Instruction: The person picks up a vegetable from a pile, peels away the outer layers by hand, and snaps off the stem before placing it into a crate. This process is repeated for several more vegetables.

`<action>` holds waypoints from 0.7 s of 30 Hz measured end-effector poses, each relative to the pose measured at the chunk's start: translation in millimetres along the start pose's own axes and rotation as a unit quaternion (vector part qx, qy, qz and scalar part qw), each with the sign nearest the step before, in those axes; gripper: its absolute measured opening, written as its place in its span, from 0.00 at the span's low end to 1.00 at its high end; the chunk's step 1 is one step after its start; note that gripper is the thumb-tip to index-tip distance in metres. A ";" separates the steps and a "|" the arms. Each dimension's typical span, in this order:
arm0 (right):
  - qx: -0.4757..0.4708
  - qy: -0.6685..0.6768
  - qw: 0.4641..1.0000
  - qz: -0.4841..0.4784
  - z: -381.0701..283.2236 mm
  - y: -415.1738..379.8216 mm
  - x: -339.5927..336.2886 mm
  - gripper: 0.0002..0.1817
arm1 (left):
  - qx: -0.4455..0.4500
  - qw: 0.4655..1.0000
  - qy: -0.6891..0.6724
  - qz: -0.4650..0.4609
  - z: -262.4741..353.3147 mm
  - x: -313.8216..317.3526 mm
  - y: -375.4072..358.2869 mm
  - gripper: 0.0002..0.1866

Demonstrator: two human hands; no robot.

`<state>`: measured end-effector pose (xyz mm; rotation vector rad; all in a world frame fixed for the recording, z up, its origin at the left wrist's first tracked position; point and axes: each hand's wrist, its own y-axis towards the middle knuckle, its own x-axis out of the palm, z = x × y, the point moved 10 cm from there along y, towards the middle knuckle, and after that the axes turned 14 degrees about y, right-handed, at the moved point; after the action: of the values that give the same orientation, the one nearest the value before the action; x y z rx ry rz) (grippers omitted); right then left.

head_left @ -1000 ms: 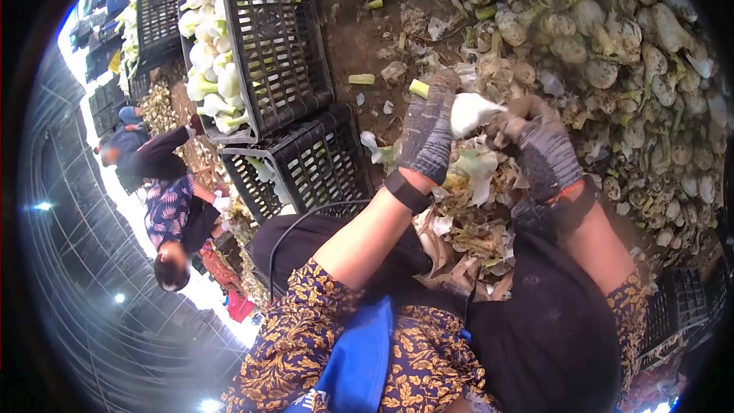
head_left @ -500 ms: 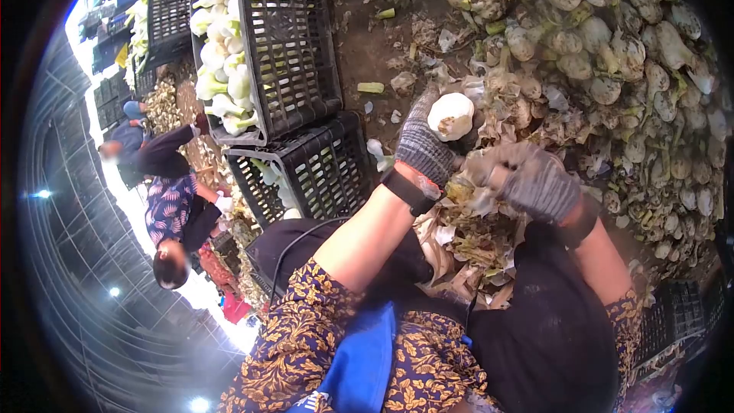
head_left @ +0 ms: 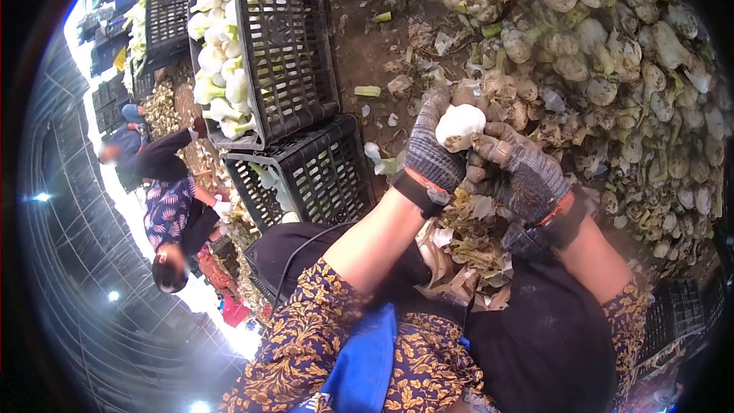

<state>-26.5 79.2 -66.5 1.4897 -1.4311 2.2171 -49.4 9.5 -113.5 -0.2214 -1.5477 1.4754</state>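
A peeled white garlic bulb (head_left: 461,127) sits in my gloved left hand (head_left: 434,141), whose fingers wrap round its far and left sides. Its darker brownish end faces down toward me. My right hand (head_left: 527,172), in a grey knitted glove, is curled at the bulb's right side, with thumb and fingertips against it. The palm side of the right hand is hidden, so I cannot make out whether anything else is in it. Below both hands lies a heap of dry garlic skins and stalk scraps (head_left: 466,241), between my knees.
Unpeeled, soil-marked garlic bulbs (head_left: 600,92) form a large pile on the right. At left stands a black crate (head_left: 287,46) of white garlic above another black crate (head_left: 329,176). Two people (head_left: 172,206) sit farther left. A cut stalk piece (head_left: 368,91) lies on the soil.
My right hand, blurred and lower before, has moved up to the bulb and touches it. The bulb in my left hand has shifted slightly right and down and turned.
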 end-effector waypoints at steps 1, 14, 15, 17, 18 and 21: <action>-0.006 -0.018 0.999 0.029 -2.7 -1.2 -3.3 0.12 | -0.005 0.999 0.042 -0.020 -0.8 2.5 1.7 0.18; -0.243 -0.410 0.879 -0.014 -49.7 -19.9 35.7 0.07 | -0.035 0.996 0.021 0.074 -10.6 -5.5 3.1 0.22; -0.241 -0.411 0.879 -0.014 -46.8 -22.0 32.5 0.07 | -0.044 0.997 0.047 0.035 -8.4 -2.6 2.0 0.21; -0.184 -0.516 0.825 -0.141 -11.9 -23.0 43.1 0.07 | -0.022 0.994 0.083 0.072 -1.0 -14.6 5.3 0.21; -0.183 -0.517 0.824 -0.143 -10.1 -20.1 36.3 0.07 | 0.002 0.987 0.120 0.108 7.3 -17.7 2.6 0.20; -0.122 -0.272 0.954 -0.013 -21.0 -6.3 -2.2 0.12 | 0.030 0.981 0.099 0.162 7.6 -21.7 -2.0 0.16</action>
<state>-36.0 99.0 -65.7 2.1015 -1.7285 1.5929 -42.3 -11.2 -121.0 -0.5911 -1.3483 1.6915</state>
